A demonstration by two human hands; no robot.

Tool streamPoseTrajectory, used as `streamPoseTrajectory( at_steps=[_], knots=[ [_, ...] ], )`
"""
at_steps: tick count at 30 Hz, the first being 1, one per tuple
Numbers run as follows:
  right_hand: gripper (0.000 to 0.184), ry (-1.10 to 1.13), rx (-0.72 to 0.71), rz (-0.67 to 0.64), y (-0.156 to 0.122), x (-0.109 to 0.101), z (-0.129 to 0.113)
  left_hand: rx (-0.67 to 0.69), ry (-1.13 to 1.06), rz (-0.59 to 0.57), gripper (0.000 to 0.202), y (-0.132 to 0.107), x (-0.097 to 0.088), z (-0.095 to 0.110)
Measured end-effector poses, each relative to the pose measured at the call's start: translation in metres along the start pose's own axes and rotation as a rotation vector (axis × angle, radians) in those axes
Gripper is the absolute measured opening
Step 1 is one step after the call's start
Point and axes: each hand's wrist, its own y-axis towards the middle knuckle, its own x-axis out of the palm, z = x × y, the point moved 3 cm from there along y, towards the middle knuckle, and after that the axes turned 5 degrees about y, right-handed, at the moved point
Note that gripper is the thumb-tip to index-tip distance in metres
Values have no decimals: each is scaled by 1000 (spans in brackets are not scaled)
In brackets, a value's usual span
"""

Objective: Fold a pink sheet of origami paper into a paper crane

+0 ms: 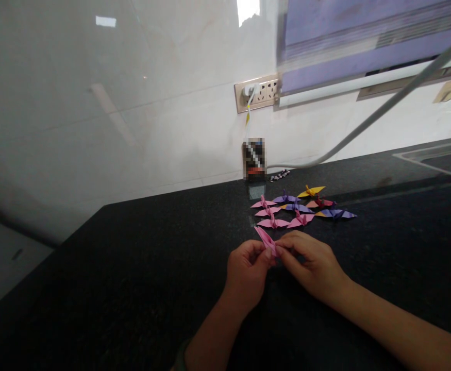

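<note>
A pink folded paper piece (266, 239), narrow and pointed at its upper end, is pinched between both hands above the dark counter. My left hand (247, 273) grips its lower left side between thumb and fingers. From the right, my right hand (313, 263) pinches its edge with thumb and forefinger. Fingers hide the lower part of the paper. Just beyond the hands lie several finished paper cranes: pink ones (273, 222) nearest, purple ones (285, 198) among them, a red one (319, 203) and a yellow one (312, 191) farther back.
The black countertop (132, 268) meets a pale tiled wall (171, 129). A phone-like object (254, 159), blurred out, leans there, its cable running to a wall socket (256, 94). A beaded strand (280, 175) and a grey hose (349, 139) lie nearby; a sink edge (422, 159) shows at right.
</note>
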Motion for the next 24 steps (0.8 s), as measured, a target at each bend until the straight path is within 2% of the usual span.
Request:
streamPoseTrajectory(
  at_steps=[5,11,24],
  knots=[
    [10,17,51,13,1,0,2,37,30,-6,14,0,0,2],
    [7,5,74,25,0,1,3,16,56,-1,15,-2,1,0],
    [12,19,-43,-27,0,1,-5,161,354,57,16,-1,-5,4]
  ],
)
